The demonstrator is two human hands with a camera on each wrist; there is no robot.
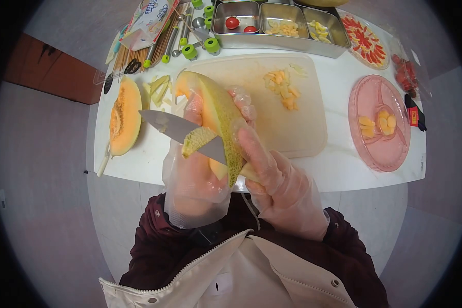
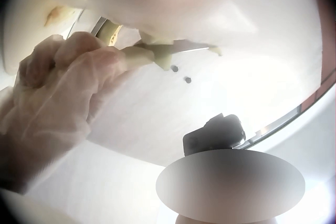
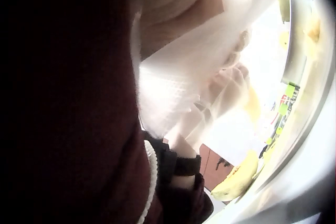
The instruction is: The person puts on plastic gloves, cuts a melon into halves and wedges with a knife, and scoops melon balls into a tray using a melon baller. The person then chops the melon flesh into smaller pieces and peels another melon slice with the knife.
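Observation:
In the head view a wedge of netted-rind melon (image 1: 215, 102) is held up in my left hand (image 1: 195, 177), which wears a clear plastic glove. My right hand (image 1: 280, 177), gloved too, grips the pale handle of a kitchen knife (image 1: 172, 127). The blade lies across the melon and points left, and a curled strip of rind (image 1: 197, 140) rests on it. Part of the blade is hidden behind the melon's edge. From the left wrist view, the right hand (image 2: 68, 77) shows closed around the knife handle (image 2: 139, 56).
Below the melon lies a cutting board (image 1: 308, 138) with melon bits (image 1: 282, 90). A seeded melon half (image 1: 126, 118) and rind scraps (image 1: 159, 90) are at left. Farther back are metal bins (image 1: 282, 41) and green-capped tools (image 1: 190, 51). A pink divided tray (image 1: 377, 154) stands right.

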